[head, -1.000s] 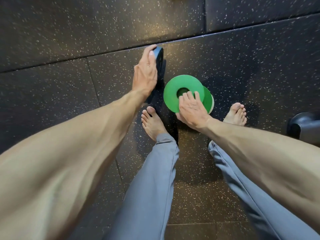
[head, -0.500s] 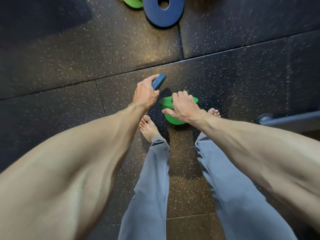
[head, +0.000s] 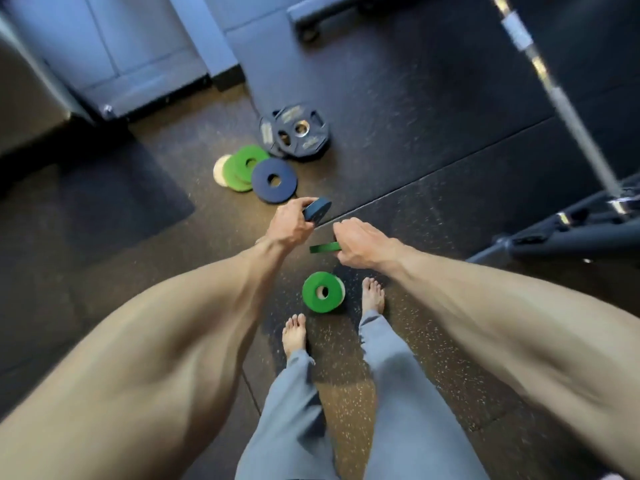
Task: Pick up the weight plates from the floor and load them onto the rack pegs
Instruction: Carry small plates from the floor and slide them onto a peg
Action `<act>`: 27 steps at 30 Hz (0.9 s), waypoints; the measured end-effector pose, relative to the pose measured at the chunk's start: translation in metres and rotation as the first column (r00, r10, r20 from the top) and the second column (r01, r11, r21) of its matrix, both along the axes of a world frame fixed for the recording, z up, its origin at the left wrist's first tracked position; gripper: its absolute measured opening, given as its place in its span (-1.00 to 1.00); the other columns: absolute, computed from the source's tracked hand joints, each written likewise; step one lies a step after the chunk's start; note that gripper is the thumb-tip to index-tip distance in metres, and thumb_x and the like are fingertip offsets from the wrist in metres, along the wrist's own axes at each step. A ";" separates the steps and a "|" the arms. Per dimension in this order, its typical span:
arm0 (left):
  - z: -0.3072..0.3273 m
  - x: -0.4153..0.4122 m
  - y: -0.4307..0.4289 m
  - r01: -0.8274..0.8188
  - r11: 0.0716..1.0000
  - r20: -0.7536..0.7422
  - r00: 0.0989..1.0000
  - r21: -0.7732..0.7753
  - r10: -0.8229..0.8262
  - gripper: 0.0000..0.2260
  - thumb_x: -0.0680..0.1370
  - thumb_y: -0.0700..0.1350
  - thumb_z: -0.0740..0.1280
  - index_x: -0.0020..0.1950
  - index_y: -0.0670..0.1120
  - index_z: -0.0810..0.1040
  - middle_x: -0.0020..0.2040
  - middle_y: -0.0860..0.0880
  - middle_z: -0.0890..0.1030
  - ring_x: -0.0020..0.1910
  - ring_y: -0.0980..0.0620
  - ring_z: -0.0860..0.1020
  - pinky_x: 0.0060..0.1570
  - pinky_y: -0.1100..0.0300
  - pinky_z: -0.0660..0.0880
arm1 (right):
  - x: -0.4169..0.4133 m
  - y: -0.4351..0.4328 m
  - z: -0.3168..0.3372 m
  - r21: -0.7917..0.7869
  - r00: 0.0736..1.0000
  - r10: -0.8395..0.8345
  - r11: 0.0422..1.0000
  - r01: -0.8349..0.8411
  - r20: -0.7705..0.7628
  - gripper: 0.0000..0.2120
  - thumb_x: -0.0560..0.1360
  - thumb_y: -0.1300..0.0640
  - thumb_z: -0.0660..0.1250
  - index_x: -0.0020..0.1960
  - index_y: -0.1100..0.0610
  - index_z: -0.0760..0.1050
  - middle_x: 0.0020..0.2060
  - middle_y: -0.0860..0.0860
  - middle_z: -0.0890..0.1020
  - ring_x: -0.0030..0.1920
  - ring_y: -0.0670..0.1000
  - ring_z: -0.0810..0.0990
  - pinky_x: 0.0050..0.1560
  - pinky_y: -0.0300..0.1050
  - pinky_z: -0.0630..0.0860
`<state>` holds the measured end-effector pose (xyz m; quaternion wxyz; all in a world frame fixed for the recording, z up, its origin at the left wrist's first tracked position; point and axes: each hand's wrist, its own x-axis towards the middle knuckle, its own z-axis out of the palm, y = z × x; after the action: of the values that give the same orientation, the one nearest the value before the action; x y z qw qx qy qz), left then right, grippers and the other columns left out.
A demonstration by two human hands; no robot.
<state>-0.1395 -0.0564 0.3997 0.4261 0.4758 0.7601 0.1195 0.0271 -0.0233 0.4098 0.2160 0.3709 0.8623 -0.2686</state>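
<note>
My left hand [head: 289, 226] grips a small dark blue plate [head: 318, 208], lifted off the floor and tilted. My right hand [head: 360, 242] grips a thin green plate [head: 323, 248] edge-on, also in the air. Below them a green plate [head: 322, 295] lies on a white one on the floor by my bare feet. Farther off lie a blue plate [head: 274, 180], two green plates [head: 244, 166] over a white plate [head: 220, 169], and black plates [head: 298, 133]. No rack peg is plainly in view.
A barbell [head: 568, 109] runs down the right side to a dark frame [head: 568, 233] on the floor. A grey bench base [head: 145, 88] and a wheeled frame [head: 311, 15] stand at the back. A darker mat [head: 104, 188] lies at the left.
Both hands have risen from the floor with their plates as I straighten up. The view has tilted up, and the far plates, bench and barbell have come into sight.
</note>
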 end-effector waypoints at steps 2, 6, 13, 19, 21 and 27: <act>0.037 0.008 0.010 0.082 0.995 0.009 0.997 0.052 -0.082 -0.57 0.46 -0.22 0.36 0.32 0.01 0.55 0.14 -0.07 0.66 0.13 -0.04 0.61 0.06 0.25 0.46 | 0.010 0.001 0.038 0.032 0.997 -0.078 0.996 0.078 -0.008 -0.76 0.47 0.20 0.26 0.10 0.27 0.46 0.11 0.27 0.59 0.16 0.30 0.55 0.09 0.09 0.49; 0.101 0.022 0.022 0.230 0.965 0.005 0.973 0.127 -0.233 -0.58 0.46 -0.22 0.35 0.30 0.01 0.57 0.12 -0.07 0.67 0.12 -0.06 0.62 0.09 0.14 0.54 | 0.035 -0.008 0.103 0.065 0.972 -0.232 0.970 0.233 -0.024 -0.78 0.50 0.20 0.25 0.10 0.27 0.48 0.10 0.30 0.61 0.13 0.33 0.59 0.02 0.07 0.50; 0.174 0.069 0.041 0.498 0.842 -0.072 0.866 0.209 -0.495 -0.61 0.49 -0.19 0.36 0.32 -0.02 0.57 0.12 -0.09 0.67 0.12 -0.06 0.61 -0.05 0.28 0.39 | 0.090 -0.039 0.184 0.083 0.860 -0.508 0.856 0.511 -0.051 -0.90 0.50 0.15 0.31 -0.01 0.15 0.47 0.04 0.23 0.64 0.04 0.28 0.62 -0.19 -0.05 0.40; 0.214 0.124 0.039 0.605 0.751 -0.011 0.780 0.264 -0.625 -0.65 0.48 -0.15 0.40 0.26 0.04 0.60 -0.02 -0.05 0.68 -0.04 0.00 0.62 -0.08 0.25 0.46 | 0.145 -0.076 0.218 0.060 0.684 -0.725 0.682 0.729 -0.082 -0.88 0.48 0.10 0.36 -0.09 0.15 0.51 -0.10 0.11 0.64 -0.02 0.20 0.64 -0.15 -0.04 0.51; 0.222 0.146 0.038 0.654 0.703 -0.012 0.734 0.280 -0.679 -0.65 0.48 -0.18 0.42 0.27 -0.04 0.60 0.03 -0.08 0.69 0.03 -0.04 0.63 -0.07 0.29 0.42 | 0.167 -0.091 0.228 0.036 0.596 -0.797 0.596 0.802 -0.095 -0.83 0.49 0.04 0.39 -0.07 0.15 0.53 -0.10 0.11 0.64 -0.01 0.18 0.64 -0.15 -0.07 0.48; 0.236 0.232 0.031 0.659 0.681 0.060 0.703 0.320 -0.709 -0.70 0.49 -0.13 0.45 0.21 -0.12 0.60 0.03 -0.10 0.68 0.03 -0.05 0.61 0.02 0.21 0.47 | 0.240 -0.140 0.220 -0.098 0.182 -0.969 0.200 0.975 -0.168 -0.69 0.54 -0.07 0.39 0.10 0.14 0.48 0.06 0.12 0.63 0.09 0.15 0.60 -0.08 -0.10 0.40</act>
<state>0.0920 -0.0254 0.6362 0.4360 0.7671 0.4603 0.0972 0.2669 -0.1629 0.6299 -0.0928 0.8077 0.4535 -0.3653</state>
